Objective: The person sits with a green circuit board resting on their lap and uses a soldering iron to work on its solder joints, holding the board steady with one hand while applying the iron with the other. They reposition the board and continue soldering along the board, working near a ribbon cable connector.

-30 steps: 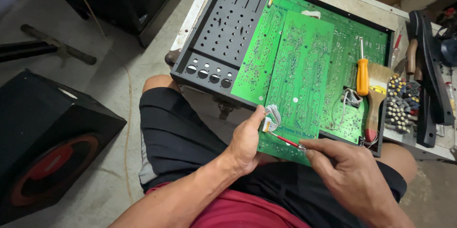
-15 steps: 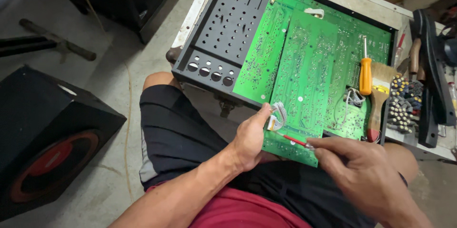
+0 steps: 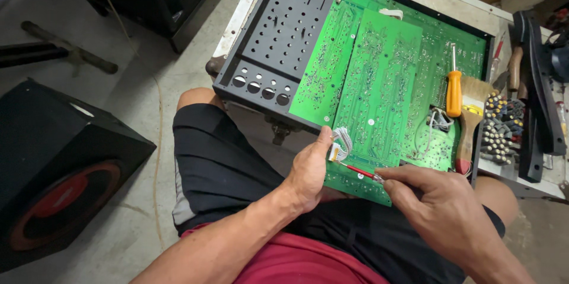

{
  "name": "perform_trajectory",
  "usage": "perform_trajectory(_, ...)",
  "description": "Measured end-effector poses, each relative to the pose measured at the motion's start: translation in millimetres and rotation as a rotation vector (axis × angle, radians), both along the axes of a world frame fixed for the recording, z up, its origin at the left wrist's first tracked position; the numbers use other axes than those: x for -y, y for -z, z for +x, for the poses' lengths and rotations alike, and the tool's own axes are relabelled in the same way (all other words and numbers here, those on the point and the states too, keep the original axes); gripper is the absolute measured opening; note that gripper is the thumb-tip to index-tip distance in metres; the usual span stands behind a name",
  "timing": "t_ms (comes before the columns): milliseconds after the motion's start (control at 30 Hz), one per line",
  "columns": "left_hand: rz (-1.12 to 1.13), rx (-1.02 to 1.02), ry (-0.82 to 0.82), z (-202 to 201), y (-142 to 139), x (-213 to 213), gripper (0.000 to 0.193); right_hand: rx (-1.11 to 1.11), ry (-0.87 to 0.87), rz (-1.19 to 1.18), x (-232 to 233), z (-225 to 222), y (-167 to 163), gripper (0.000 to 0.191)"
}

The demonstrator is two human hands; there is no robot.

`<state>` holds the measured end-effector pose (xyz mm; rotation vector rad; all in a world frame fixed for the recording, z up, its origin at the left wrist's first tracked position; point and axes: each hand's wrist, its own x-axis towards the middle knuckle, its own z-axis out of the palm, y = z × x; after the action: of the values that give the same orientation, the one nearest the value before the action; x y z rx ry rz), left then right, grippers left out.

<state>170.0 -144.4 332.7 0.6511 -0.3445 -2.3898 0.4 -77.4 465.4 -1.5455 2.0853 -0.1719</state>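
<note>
Board (image 3: 379, 88) near edge: left hand (image 3: 311, 171) pinches connector (image 3: 339, 144).

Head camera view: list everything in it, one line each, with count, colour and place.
Circuit boards: several, green, in the open chassis.
Chassis: one, dark grey, on the person's lap.
White connector: one, at the near board edge.
Red-handled tool: one, thin, tip at the connector.
Screwdriver: one, orange handle, on the boards.
Brush: one, wooden, right edge.
Speaker box: one, black, floor left.
Left hand: holds the connector.
Right hand: holds the tool.
</note>
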Motion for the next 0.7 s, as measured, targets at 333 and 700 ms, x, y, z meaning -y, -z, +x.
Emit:
perform_trajectory(333,0.012,-0.067,-0.015,-2,1,0,0.062,0.014,-0.060,-0.113,10,23,-21,0.027)
perform_trajectory(700,0.031,-0.031,-0.015,-1,-1,1,0.060,-0.137,-0.463,-0.302,11,23,-24,0.026)
